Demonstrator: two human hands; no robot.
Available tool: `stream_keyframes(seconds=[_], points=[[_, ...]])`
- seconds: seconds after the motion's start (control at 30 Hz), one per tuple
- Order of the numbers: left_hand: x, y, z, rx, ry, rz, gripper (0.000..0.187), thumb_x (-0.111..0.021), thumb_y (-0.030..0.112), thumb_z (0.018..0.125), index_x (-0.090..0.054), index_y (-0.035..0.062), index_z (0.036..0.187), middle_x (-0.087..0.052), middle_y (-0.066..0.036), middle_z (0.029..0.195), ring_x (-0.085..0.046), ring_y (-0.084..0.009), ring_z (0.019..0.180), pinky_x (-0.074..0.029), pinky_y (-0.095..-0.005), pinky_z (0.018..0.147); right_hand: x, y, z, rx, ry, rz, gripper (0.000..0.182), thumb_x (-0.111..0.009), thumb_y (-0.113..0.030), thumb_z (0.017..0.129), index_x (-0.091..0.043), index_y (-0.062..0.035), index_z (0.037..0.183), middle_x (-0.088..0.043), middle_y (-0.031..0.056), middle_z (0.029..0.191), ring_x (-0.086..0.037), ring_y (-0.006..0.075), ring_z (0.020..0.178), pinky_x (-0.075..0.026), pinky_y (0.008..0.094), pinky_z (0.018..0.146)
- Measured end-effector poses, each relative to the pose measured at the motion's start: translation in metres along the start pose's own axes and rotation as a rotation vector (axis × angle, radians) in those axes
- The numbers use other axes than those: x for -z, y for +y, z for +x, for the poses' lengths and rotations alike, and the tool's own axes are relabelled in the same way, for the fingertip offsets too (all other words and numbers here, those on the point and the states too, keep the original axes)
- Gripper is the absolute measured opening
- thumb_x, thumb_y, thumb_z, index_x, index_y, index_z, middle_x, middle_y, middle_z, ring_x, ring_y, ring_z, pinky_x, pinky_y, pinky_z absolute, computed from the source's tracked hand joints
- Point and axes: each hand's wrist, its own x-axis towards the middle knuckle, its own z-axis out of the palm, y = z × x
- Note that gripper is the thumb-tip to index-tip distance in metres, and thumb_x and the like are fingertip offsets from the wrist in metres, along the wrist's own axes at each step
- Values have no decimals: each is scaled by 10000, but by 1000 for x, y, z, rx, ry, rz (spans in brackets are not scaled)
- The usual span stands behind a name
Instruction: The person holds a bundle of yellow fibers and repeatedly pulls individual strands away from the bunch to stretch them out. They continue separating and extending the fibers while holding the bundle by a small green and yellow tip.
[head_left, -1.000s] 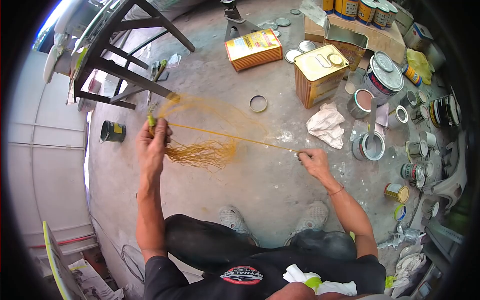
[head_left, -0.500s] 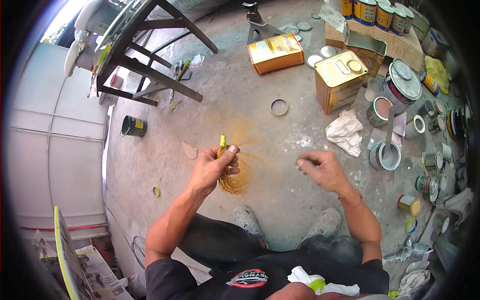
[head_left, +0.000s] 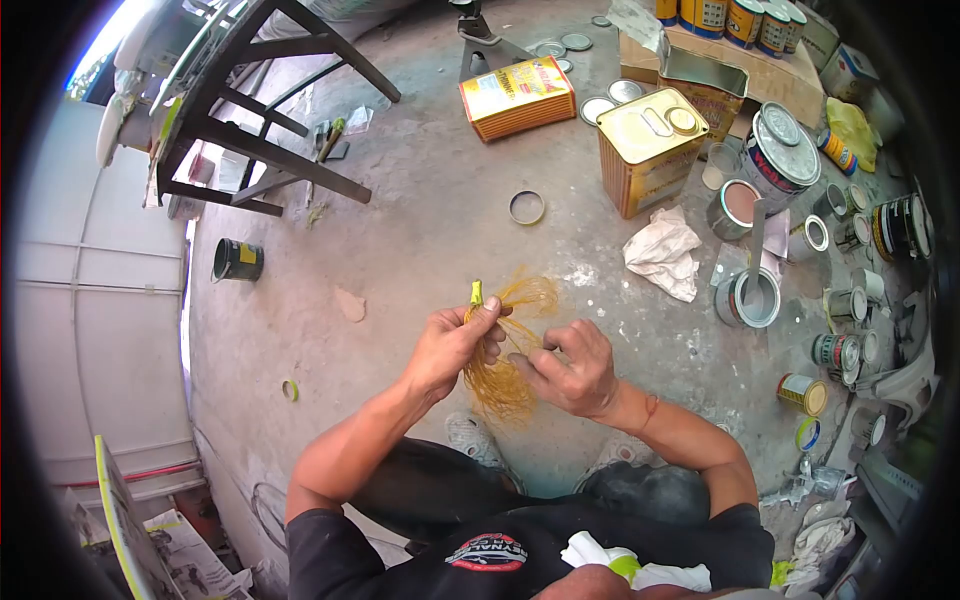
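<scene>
A bundle of thin yellow-brown strands [head_left: 498,388] hangs in front of me, its top bound with bright yellow-green tape [head_left: 476,293]. My left hand [head_left: 452,345] is closed round the bundle just under the tape, thumb on top. Some strands loop out to the right above my fingers. Close beside the bundle on its right is my right hand [head_left: 572,370], fingers curled, thumb and index finger near the strands. Whether a strand lies between its fingertips is too small to tell.
A dark metal stand [head_left: 290,165] is at the upper left, a black can [head_left: 238,260] below it. Thinner tins [head_left: 650,150], a crumpled cloth [head_left: 663,252] and several paint cans [head_left: 748,298] fill the right side. A round lid [head_left: 526,208] lies on the floor ahead.
My right hand has moved left to the bundle, and my left hand has shifted slightly right with it. The floor objects appear shifted left as the view turned.
</scene>
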Motion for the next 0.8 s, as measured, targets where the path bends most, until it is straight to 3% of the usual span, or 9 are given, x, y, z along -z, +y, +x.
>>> stream_keyframes(seconds=[0.07, 0.3, 0.37, 0.4, 0.47, 0.57, 0.63, 0.7, 0.8], points=[[0, -2, 2, 37, 5, 1, 361, -583, 315, 952, -643, -30, 1041, -611, -33, 710, -559, -113, 577, -468, -249, 561, -1, -6, 4, -165, -170, 22, 171, -728, -142, 736, -615, -45, 819, -584, 87, 774, -585, 256, 664, -465, 354, 568], [4, -13, 8, 55, -45, 57, 341, -587, 345, 947, -652, 10, 944, -604, -24, 707, -535, -109, 564, -436, -245, 557, -17, 8, 3, -295, -143, 285, 155, -663, -120, 803, -665, -22, 923, -577, 102, 678, -572, 193, 642, -467, 339, 558], [15, -15, 15, 75, -182, 324, 328, -590, 360, 945, -649, 43, 887, -585, -2, 696, -524, -93, 586, -408, -241, 550, -8, 3, 8, -785, -278, 650, 203, -607, -123, 858, -673, 8, 997, -632, 98, 721, -566, 137, 615, -474, 319, 575], [18, -16, 17, 86, -173, 313, 328, -590, 360, 945, -649, 43, 887, -585, -2, 696, -524, -93, 586, -408, -241, 550, -4, 4, 11, -791, -294, 657, 203, -607, -123, 858, -673, 8, 997, -632, 98, 721, -566, 137, 615, -474, 319, 575], [25, -16, 22, -52, -113, 518, 320, -608, 334, 936, -634, 30, 838, -568, 10, 678, -515, -86, 589, -400, -248, 526, 4, 14, 15, -1155, -515, 1096, 216, -582, -158, 892, -686, 10, 979, -635, 50, 722, -534, 70, 579, -445, 266, 537], [33, -14, 26, -103, -96, 502, 315, -594, 351, 944, -650, 46, 884, -547, 27, 689, -495, -68, 611, -401, -230, 554, -5, 21, 7, -977, -471, 862, 234, -576, -169, 857, -699, 13, 939, -622, 42, 688, -505, 69, 537, -416, 236, 493], [36, -10, 30, -143, -41, 444, 306, -597, 346, 942, -647, 48, 892, -553, 26, 697, -489, -67, 594, -399, -223, 537, -1, 24, 8, -1007, -517, 803, 243, -573, -176, 839, -706, 12, 916, -625, 41, 678, -507, 66, 536, -410, 228, 489], [49, 10, 30, -338, 251, 364, 291, -598, 339, 943, -641, 54, 900, -560, 22, 708, -484, -60, 566, -391, -216, 503, 3, 25, 6, -1042, -564, 748, 252, -569, -182, 820, -712, 12, 893, -628, 41, 668, -508, 63, 536, -404, 221, 484], [95, 35, 29, -514, 571, 267, 263, -599, 329, 944, -627, 73, 889, -546, 22, 701, -417, -37, 494, -347, -216, 440, 13, 39, -4, -1075, -553, 624, 233, -576, -188, 771, -725, -17, 822, -659, 97, 651, -612, 162, 585, -469, 298, 565]])
